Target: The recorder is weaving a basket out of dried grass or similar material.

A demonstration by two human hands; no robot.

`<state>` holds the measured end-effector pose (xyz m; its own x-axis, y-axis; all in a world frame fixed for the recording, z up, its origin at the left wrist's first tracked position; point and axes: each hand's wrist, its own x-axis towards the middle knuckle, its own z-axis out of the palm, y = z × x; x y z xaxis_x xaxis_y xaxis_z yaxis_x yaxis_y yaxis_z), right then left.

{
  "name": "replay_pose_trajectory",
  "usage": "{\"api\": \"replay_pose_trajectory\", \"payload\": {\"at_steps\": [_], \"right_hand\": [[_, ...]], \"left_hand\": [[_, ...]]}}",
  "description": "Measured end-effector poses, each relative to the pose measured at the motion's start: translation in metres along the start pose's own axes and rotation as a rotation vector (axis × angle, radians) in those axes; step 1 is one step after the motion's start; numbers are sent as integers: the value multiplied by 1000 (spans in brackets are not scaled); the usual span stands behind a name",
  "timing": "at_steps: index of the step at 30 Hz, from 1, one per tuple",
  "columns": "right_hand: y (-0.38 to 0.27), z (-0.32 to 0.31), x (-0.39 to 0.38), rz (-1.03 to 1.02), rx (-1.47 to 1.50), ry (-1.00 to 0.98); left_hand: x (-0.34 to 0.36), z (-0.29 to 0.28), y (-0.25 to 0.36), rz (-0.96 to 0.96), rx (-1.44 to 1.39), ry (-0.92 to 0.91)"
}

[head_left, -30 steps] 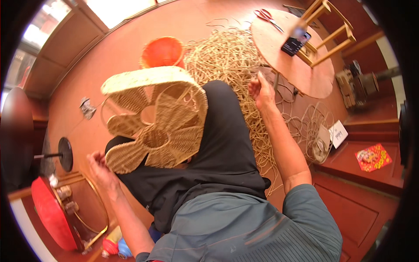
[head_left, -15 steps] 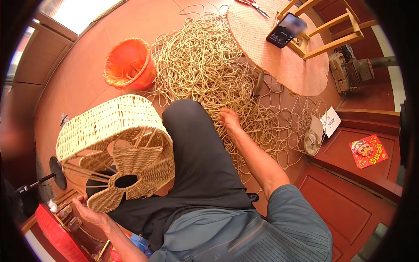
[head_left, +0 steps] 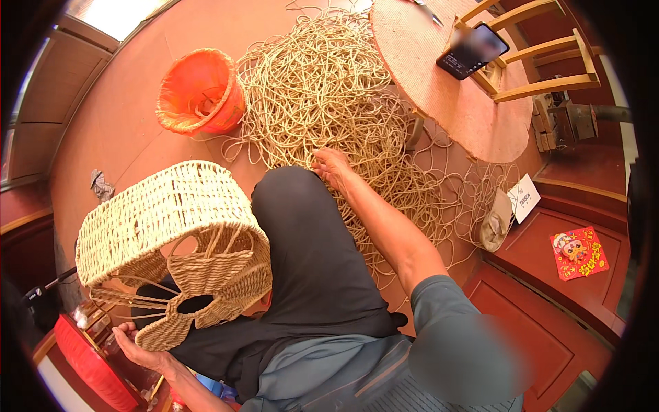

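Observation:
A woven cord basket (head_left: 165, 213) lies tilted across my lap on the left. Its open side has petal-shaped woven panels around a dark round hole, with loose strands stretched at the left. My left hand (head_left: 141, 349) is closed at its lower edge, beside the lowest petal; part of the fingers is hidden. Beyond my raised knee, my right hand (head_left: 333, 167) is over the near side of a large heap of tan cord (head_left: 322, 89). Its fingers are bent together, and what they hold is too small to make out against the cord.
An orange-lined bucket (head_left: 200, 93) stands left of the heap. At the far right, a round board (head_left: 419, 62) carries a wooden stool frame (head_left: 542, 51), a phone (head_left: 472, 51) and red-handled scissors (head_left: 429, 12). A red stool (head_left: 89, 364) is at lower left.
My right hand has moved left and slightly away from me, toward my knee. The basket has tipped a little and shifted left; my left hand stays at its lower edge. The view has shifted slightly.

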<state>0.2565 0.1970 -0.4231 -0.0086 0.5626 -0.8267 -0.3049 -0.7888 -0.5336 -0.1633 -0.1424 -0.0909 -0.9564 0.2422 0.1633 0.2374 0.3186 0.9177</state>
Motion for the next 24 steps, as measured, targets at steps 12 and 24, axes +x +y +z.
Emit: {"api": "replay_pose_trajectory", "payload": {"at_steps": [12,24], "right_hand": [[-64,-102,-74,-238,61,-81],[-89,-203,-183,-457,373,-43]], "left_hand": [[11,8,-12,-6,-85,-148],[26,21,-29,-77,-233,-284]]}}
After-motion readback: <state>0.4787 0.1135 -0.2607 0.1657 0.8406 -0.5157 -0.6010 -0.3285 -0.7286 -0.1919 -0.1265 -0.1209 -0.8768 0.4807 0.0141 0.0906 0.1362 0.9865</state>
